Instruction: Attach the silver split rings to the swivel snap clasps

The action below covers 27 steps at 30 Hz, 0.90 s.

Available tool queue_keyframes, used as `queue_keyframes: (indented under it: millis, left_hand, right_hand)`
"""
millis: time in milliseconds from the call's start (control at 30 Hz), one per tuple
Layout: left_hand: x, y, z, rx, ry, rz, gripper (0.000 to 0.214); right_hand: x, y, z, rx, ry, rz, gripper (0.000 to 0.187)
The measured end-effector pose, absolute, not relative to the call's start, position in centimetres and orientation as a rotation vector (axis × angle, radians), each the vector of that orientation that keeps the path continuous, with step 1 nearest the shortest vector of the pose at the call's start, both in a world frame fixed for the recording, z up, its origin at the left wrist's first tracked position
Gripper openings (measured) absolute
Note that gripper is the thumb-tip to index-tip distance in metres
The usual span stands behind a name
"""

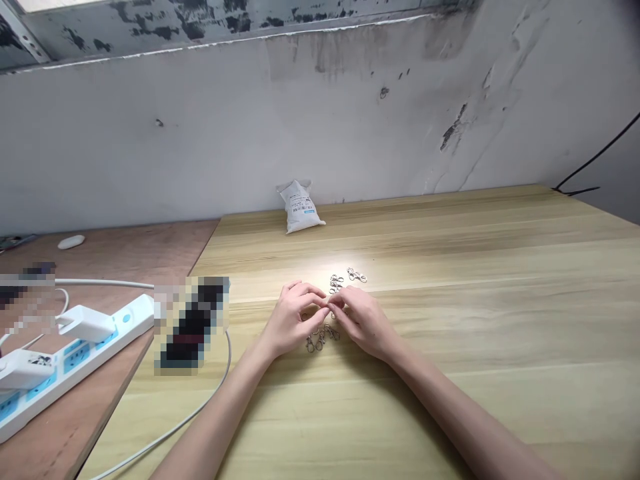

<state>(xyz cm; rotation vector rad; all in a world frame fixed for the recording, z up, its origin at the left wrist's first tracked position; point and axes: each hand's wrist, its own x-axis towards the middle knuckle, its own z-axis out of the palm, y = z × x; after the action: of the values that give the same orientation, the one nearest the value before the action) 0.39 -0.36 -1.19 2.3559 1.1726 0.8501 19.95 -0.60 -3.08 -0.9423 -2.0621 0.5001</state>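
My left hand (pixel 294 319) and my right hand (pixel 366 321) meet at the fingertips, low over the wooden table (pixel 450 300). Fingers and thumbs of both are pinched together; whatever lies between them is too small and covered to make out. Below my fingers, several silver swivel clasps (pixel 321 342) lie in a loose group, partly hidden by my left hand. Just beyond the fingertips is a small cluster of more metal clasps (pixel 335 285). A further pair of clasps (pixel 357 275) rests slightly apart, to the right and farther back.
A white printed plastic packet (pixel 303 208) stands near the wall. On the left are a white power strip (pixel 115 327) with plugged-in chargers, a blurred-out dark device (pixel 193 323) and a white cable (pixel 200 408) curving beside my left forearm. A small white case (pixel 71 242) lies far left.
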Motion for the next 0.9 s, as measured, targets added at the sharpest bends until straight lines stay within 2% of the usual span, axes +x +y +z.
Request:
queue_keyframes:
  millis: [300,533,800,900]
  left_hand:
    - [0.66,-0.47,-1.2,2.266,1.248,0.873,0.009]
    - [0.89,-0.62,-1.02,2.242,1.278,0.913,0.009]
    - [0.77,-0.38,-1.5,2.283,1.271,0.911,0.007]
    - [0.72,-0.32,-1.59,2.319,1.276,0.894,0.004]
  right_hand:
    - [19.82,-0.44,-3.43,-0.876,-2.052,0.475,0.017]
    - [19.55,-0.77,-3.57,-0.914,-2.006,0.565,0.007]
    - [19.57,-0.38,-3.55,-0.91,-1.991,0.464,0.011]
    - [19.61,-0.45,-3.41,-0.925,-1.963,0.52,0.01]
